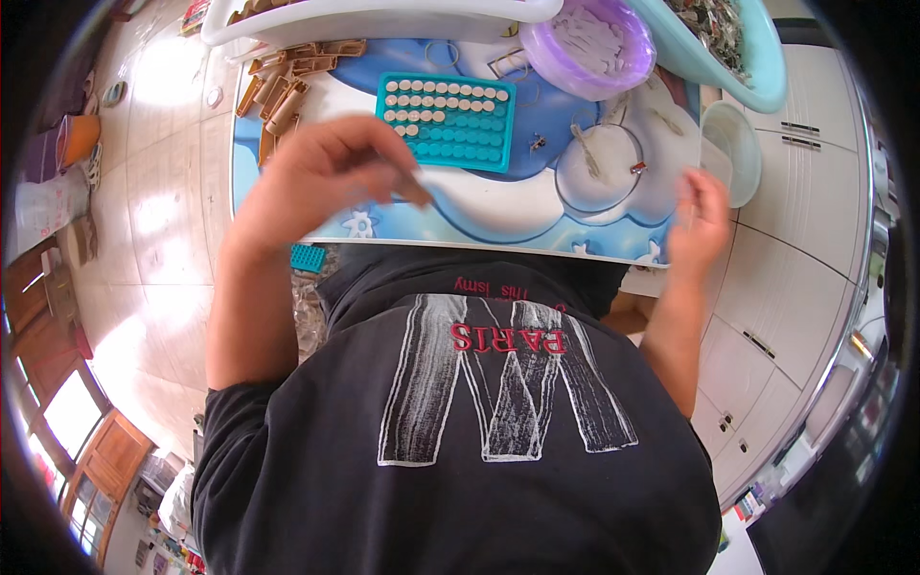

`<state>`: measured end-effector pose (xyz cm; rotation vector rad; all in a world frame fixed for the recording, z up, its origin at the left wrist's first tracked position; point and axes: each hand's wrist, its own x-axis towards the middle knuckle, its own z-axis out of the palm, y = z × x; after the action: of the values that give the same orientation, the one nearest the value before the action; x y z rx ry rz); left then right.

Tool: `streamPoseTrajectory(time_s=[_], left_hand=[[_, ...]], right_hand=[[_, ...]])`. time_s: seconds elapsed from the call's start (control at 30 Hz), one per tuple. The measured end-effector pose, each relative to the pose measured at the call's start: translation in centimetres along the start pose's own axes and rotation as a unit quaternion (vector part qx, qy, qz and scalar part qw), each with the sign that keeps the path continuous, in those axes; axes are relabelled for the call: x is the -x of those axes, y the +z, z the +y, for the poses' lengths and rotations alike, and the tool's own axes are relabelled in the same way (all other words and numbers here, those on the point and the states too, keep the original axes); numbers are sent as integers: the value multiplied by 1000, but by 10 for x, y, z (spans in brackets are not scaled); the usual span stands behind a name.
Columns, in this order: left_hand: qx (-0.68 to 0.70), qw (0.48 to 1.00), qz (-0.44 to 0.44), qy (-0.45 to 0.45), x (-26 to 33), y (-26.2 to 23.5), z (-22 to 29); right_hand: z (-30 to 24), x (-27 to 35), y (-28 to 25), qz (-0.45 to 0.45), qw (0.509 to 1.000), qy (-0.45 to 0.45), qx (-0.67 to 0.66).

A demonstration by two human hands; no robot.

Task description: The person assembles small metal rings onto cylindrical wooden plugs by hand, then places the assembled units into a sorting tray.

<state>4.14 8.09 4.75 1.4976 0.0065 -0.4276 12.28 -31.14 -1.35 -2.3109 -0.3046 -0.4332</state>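
My left hand (pixel 331 172) is over the near left part of the table, blurred by motion. Its thumb and fingertips are closed on a small brownish piece (pixel 414 190), too smeared to name. Just beyond it lies a teal tray (pixel 465 153) with rows of round hollows. White round pieces (pixel 446 102) fill the far rows and part of the nearer ones. Near the table's right edge my right hand (pixel 700 220) is raised with its fingers bent. Motion smears those fingers, and whether they hold anything cannot be made out.
Tan, trough-like pieces (pixel 283 101) lie at the table's far left. A white tub (pixel 383 21), a purple basin (pixel 565 81) of white pieces and a pale teal basin (pixel 767 57) line the far side. A clear container (pixel 743 158) stands at right. Thin strands (pixel 586 153) lie nearby.
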Motion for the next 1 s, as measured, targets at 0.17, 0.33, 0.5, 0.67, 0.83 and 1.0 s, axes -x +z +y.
streamPoseTrajectory(time_s=[0.17, 0.33, 0.5, 0.67, 0.83, 1.0], left_hand=[[85, 973, -178, -120, -3, 43, -11], [261, 943, -47, -199, -17, 69, -35], [399, 894, -48, -198, -30, 74, -46], [480, 854, -58, -191, -33, 77, -42], [485, 866, 20, -122, -34, 80, -41], [261, 954, 134, -62, -31, 85, -34]], right_hand=[[-83, 0, 51, -202, 956, -189, 97], [-77, 0, 66, -131, 951, -249, 128], [-97, 7, 57, -165, 970, -172, -52], [-116, 20, 52, -222, 959, -90, -149], [-133, 25, 45, -388, 875, 171, -233], [-123, 18, 48, -463, 735, 334, -367]])
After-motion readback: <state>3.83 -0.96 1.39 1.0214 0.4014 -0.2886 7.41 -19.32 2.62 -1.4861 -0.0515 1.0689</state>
